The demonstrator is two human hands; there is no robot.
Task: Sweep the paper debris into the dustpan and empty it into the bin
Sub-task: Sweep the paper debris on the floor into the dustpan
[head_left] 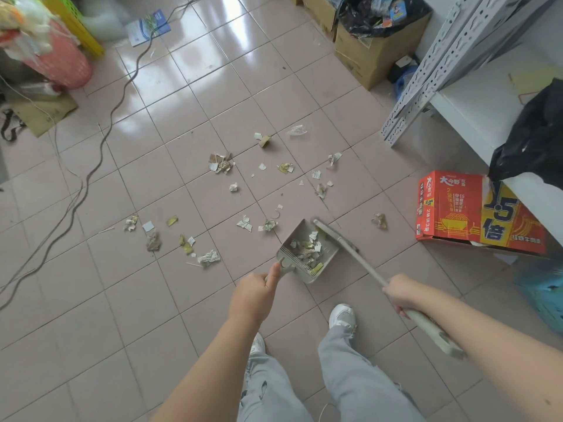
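My left hand (254,295) grips the short handle of a grey-green dustpan (330,254) resting on the pink tiled floor, with several paper scraps inside it. My right hand (402,295) holds the long pale handle of a broom (359,258); its head lies along the pan's right side. Torn paper debris (221,164) is scattered over the tiles ahead and to the left, with another cluster of paper scraps (185,243) left of the pan. A cardboard box lined with a black bag, the bin (376,41), stands at the far right and holds rubbish.
A red and yellow carton (475,213) lies on the floor at the right beside a white metal shelf (475,95) with a black bag (536,144) on it. Cables (100,147) snake across the left floor. A pink sack (61,59) and flat cardboard (39,112) sit far left.
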